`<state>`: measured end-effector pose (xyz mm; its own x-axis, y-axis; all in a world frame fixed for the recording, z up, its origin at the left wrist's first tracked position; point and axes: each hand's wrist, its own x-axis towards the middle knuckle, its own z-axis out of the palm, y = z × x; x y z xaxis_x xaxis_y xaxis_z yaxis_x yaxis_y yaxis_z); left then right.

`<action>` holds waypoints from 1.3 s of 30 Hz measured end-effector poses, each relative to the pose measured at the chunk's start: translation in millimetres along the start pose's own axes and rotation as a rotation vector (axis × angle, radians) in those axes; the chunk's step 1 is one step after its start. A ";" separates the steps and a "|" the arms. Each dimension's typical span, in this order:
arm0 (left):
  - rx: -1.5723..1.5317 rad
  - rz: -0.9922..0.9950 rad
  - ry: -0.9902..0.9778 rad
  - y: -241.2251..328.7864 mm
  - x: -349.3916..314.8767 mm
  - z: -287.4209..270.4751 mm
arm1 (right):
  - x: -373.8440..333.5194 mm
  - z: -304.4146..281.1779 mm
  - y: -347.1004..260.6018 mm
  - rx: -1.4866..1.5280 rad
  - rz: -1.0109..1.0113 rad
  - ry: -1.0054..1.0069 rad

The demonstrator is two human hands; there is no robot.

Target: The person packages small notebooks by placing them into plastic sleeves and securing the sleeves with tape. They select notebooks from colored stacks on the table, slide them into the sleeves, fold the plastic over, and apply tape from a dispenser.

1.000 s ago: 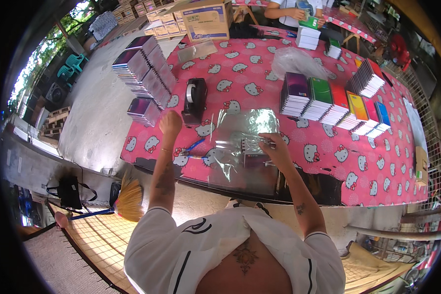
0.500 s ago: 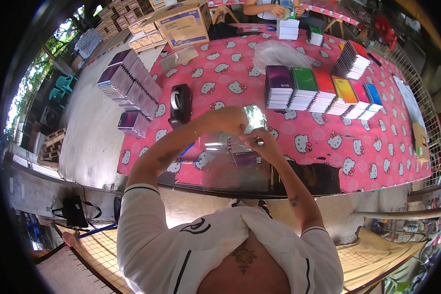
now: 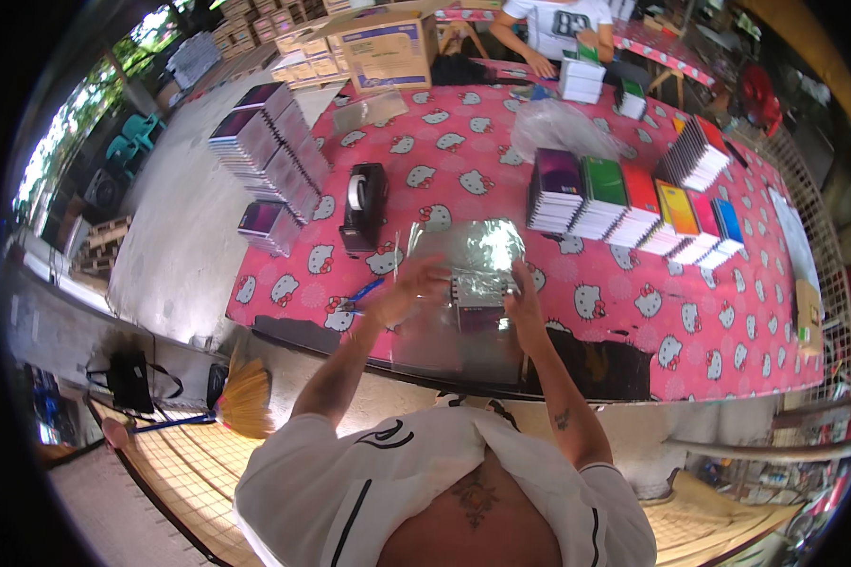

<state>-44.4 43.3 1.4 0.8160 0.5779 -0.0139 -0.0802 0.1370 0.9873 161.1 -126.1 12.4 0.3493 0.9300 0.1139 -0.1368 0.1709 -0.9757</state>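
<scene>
In front of me, a clear plastic bag (image 3: 468, 248) lies over a spiral notebook (image 3: 482, 319) with a dark purple cover near the table's front edge. My left hand (image 3: 414, 291) is at the left side of the plastic, its fingers stretched out and blurred, with nothing seen in them. Along the right edge, my right hand (image 3: 524, 300) has its fingers closed on the plastic bag. A blue pen (image 3: 365, 291) lies left of my left hand. Beyond it stands a black tape dispenser (image 3: 362, 210) with a roll of tape.
Purple notebooks in plastic (image 3: 272, 156) are stacked at the left edge. Stacks of coloured notebooks (image 3: 603, 189) stand to the right, before a heap of clear plastic (image 3: 560, 130). Across the pink patterned table, a person (image 3: 558, 28) handles notebooks near a large carton (image 3: 385, 55).
My left hand has drawn back toward me and left from the far end of the plastic. The bag now lies spread out flatter. The person across has a hand lowered to the table.
</scene>
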 end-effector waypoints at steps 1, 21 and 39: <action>0.151 0.092 0.085 -20.0 -22.2 23.9 | 0.4 6.8 3.8 -0.017 -0.006 -0.062; 0.508 -0.070 1.579 106.5 -66.7 -383.0 | 2.8 135.6 -289.2 0.038 -1.361 -0.735; 1.044 0.828 0.678 91.5 132.7 128.1 | 4.6 -381.0 -136.5 -1.469 -0.199 0.884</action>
<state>129.9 29.4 110.2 0.3073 0.4959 0.8122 0.2984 -0.8606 0.4126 534.5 -269.1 74.8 0.6865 0.4012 0.6065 0.6865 -0.6324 -0.3587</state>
